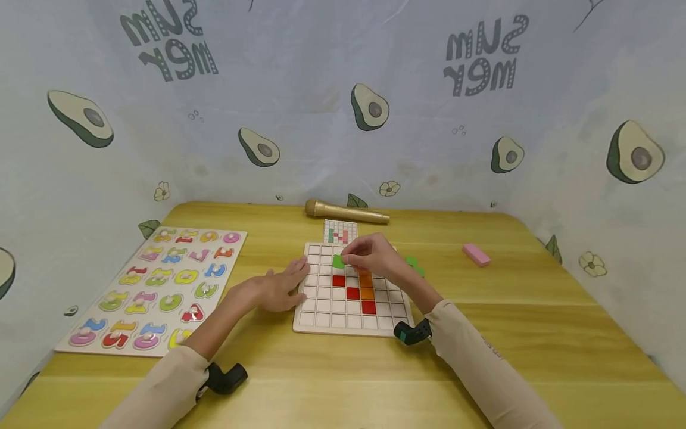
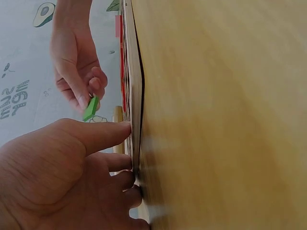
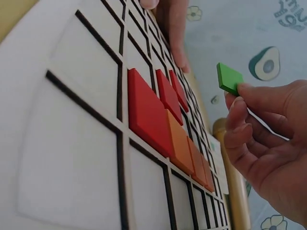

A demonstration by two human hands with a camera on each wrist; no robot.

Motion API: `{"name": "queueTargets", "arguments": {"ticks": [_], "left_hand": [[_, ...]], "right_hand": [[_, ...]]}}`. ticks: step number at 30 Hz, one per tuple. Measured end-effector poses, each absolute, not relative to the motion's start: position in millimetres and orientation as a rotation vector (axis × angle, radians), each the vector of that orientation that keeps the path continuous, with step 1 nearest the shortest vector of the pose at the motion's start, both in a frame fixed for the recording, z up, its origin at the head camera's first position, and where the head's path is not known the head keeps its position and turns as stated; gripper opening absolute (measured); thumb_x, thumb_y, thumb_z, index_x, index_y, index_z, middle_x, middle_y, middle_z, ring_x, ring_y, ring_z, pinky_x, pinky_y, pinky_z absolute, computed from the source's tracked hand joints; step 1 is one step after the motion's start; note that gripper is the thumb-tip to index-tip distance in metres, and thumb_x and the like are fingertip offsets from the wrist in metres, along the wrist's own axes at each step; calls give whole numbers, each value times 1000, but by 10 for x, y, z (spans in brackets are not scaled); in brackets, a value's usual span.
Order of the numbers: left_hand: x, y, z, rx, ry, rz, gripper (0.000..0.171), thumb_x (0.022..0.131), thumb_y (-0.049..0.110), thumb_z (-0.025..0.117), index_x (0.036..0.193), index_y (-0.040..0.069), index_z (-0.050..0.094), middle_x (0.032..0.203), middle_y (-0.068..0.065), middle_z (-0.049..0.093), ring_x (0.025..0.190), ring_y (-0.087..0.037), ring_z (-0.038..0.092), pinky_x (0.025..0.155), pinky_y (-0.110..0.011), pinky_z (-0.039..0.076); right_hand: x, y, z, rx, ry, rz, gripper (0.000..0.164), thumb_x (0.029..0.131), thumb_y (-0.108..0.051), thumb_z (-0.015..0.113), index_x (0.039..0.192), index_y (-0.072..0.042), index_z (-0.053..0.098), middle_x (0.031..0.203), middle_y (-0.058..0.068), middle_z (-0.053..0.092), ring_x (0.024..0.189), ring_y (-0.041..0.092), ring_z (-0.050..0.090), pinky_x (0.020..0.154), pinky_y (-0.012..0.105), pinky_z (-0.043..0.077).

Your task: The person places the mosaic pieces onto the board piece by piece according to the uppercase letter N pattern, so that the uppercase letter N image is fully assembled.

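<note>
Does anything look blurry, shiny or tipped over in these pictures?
Left wrist view: the scene is turned sideways, with pale glare on the table near the left hand; right wrist view: the nearest part of the board looks soft, the green tile crisper; head view: lighting looks fairly even.

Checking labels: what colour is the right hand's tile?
Green tile; shows best in the right wrist view.

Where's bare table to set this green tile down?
Bare: table right of the right sleeve, nearer than the pink block; also before the grid board, between that and the left sleeve. Crowded: beyond the board, with card and gold microphone; also its right edge, by green pieces.
</note>
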State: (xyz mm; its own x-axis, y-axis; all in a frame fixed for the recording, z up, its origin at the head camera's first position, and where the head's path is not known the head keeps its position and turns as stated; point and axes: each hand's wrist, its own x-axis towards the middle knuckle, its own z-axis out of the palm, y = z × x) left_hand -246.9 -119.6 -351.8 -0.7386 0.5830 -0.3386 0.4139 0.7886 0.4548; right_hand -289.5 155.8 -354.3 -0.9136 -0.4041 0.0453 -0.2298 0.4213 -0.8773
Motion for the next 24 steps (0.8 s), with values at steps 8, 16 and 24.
{"name": "queueTargets", "arguments": {"ticks": [8, 16, 24], "left_hand": [[-2477, -1198, -3521, 753, 2507, 489, 74, 116, 29, 47, 172, 0, 9, 181, -17, -4, 168, -32, 0, 130, -69, 5], [-2586, -1213, -3678, 769, 2487, 521, 79, 114, 34, 51, 173, 1, 9, 181, -17, -5, 167, -34, -2, 127, -73, 2], [-2529, -1215, -3591, 749, 2493, 506, 80, 114, 34, 51, 173, 4, 8, 182, -13, -6, 168, -31, -2, 129, -70, 4]], "right_hand": [[-2885, 1441, -3636, -561, 2515, -1526, 11, 102, -4, 73, 107, 4, 79, 86, 12, 73, 68, 18, 59, 61, 23, 50], [-2852, 1386, -3685, -571, 2542, -1523, 12, 102, -2, 73, 110, 4, 80, 84, 12, 74, 69, 17, 59, 60, 21, 49], [-2855, 1335, -3725, -644, 2507, -1534, 14, 103, 1, 70, 111, 7, 79, 79, 14, 71, 66, 17, 58, 54, 20, 45]]}}
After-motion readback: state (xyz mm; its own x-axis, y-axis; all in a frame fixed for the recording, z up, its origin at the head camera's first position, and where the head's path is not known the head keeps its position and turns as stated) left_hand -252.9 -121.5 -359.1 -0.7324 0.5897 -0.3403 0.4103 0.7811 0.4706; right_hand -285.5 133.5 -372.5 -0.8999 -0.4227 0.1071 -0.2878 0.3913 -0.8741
